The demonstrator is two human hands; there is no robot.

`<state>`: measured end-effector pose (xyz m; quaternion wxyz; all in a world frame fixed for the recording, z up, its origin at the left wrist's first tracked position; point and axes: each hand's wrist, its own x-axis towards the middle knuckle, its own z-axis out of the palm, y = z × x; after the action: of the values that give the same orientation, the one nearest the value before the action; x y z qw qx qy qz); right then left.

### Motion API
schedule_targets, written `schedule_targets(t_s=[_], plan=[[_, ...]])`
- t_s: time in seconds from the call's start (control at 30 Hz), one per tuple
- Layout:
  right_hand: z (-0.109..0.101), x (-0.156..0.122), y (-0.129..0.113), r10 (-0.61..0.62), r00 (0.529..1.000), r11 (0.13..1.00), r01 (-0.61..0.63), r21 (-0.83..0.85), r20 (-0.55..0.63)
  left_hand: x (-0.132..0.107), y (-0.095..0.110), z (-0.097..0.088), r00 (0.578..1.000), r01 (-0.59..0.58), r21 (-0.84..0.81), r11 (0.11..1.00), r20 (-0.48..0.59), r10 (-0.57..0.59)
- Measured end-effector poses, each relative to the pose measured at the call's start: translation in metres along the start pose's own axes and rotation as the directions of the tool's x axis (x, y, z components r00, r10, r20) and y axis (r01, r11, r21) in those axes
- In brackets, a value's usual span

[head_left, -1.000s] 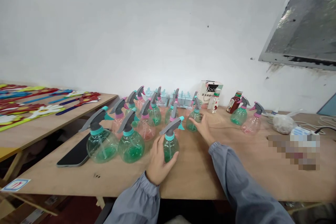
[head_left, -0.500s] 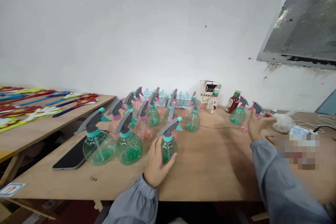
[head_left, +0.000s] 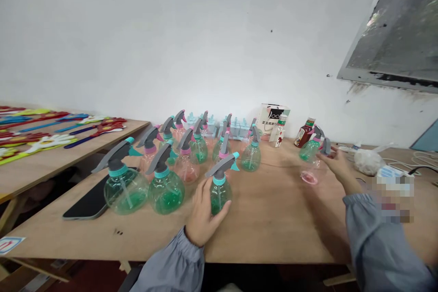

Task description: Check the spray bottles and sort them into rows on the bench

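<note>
Your left hand (head_left: 201,212) wraps around the round belly of a green spray bottle (head_left: 219,194), which stands upright on the wooden table (head_left: 273,219) close to its near edge. Its grey trigger head with a teal nozzle points right.

Well to the right of that bottle, your right hand (head_left: 337,164) grips the grey head of a pink spray bottle (head_left: 311,173). That bottle is tilted and blurred, so you cannot tell whether its base touches the table.

Just left of and behind the green spray bottle stands a cluster of green and pink sprayers (head_left: 185,159). A black smartphone (head_left: 87,203) lies further left. Behind and to the right are a white carton (head_left: 272,121) and a dark red sauce bottle (head_left: 303,134). Far left, a side table (head_left: 51,169) carries coloured hand clappers (head_left: 51,143).
</note>
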<state>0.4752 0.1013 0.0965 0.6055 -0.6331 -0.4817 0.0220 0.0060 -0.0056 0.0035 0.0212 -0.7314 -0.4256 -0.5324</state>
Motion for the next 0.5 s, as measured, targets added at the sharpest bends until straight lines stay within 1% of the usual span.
schedule_targets(t_s=[0.03,0.1,0.2,0.27,0.33,0.4,0.5], plan=[[0.0,-0.013,-0.004,0.019,0.997,0.999,-0.023,0.049,0.07,0.0,0.0,0.0,1.0,-0.001,0.0,1.0,-0.001,0.001],[0.002,-0.041,-0.016,0.036,0.978,0.989,-0.065,0.136,0.206,0.0,0.0,0.0,1.0,-0.003,0.005,1.0,-0.005,0.003],[0.012,-0.085,-0.039,0.003,0.949,0.978,-0.069,0.199,0.317,0.0,0.0,0.0,1.0,-0.004,0.017,1.0,-0.004,0.004],[0.024,-0.11,-0.056,-0.024,0.94,0.969,-0.062,0.239,0.341,0.0,-0.001,-0.001,1.0,-0.004,0.021,1.0,0.001,0.004],[0.036,-0.127,-0.072,-0.037,0.945,0.959,-0.059,0.278,0.326,0.001,-0.001,-0.001,1.0,-0.007,0.024,1.0,0.006,0.007],[0.047,-0.137,-0.088,-0.044,0.949,0.945,-0.061,0.32,0.311,0.001,-0.002,-0.001,1.0,-0.012,0.029,0.999,0.006,0.012],[0.063,-0.142,-0.11,-0.112,0.933,0.911,-0.042,0.41,0.343,0.001,-0.002,-0.002,1.0,-0.016,0.03,0.999,0.004,0.015]])
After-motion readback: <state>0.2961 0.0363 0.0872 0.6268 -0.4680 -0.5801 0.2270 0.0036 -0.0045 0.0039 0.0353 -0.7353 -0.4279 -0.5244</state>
